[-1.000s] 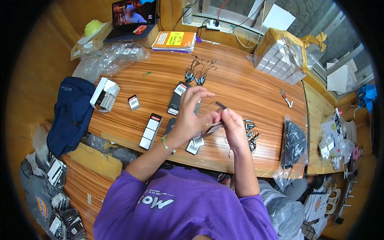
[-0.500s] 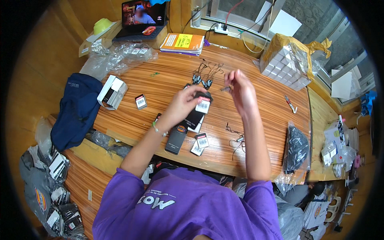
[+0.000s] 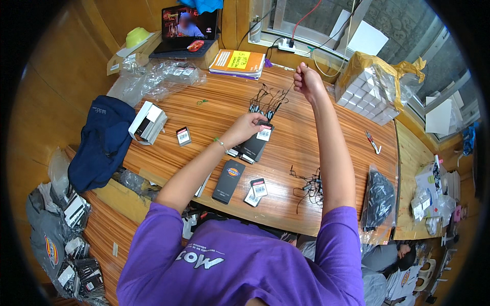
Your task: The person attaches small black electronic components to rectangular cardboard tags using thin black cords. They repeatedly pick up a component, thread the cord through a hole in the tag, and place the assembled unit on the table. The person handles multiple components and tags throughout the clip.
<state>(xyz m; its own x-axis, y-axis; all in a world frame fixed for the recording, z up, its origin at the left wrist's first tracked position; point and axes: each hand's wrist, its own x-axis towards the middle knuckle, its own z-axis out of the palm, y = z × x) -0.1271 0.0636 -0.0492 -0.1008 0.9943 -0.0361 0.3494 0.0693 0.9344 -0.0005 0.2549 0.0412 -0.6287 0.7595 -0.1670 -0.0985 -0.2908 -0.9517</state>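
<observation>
My left hand (image 3: 249,127) pinches the top of a black hang tag (image 3: 253,148) with a white barcode card (image 3: 264,133) on it. More tags lie beneath it. My right hand (image 3: 308,82) is raised beyond the tags, its fingers closed on a thin black cord (image 3: 291,87) that slants down toward the tag's top. Just past my left hand lies a bunch of black cords with small pale-blue ends (image 3: 262,106). Nearer me are a black tag with an oval logo (image 3: 228,181) and two small barcode cards (image 3: 256,192). Loose black cords (image 3: 309,187) lie beside my right forearm.
A white box of cards (image 3: 149,123), a single card (image 3: 183,136) and a navy pouch (image 3: 102,140) are at left. Notebooks (image 3: 237,62) and a laptop (image 3: 186,35) stand at the back. On the right are wrapped white boxes (image 3: 365,94), snips (image 3: 373,142) and a bag of black items (image 3: 378,199).
My right hand has risen and moved away, drawing the cord out straight. My left hand stays at the tag's top. The logo tag now shows apart from the held stack. The whole view has shifted slightly.
</observation>
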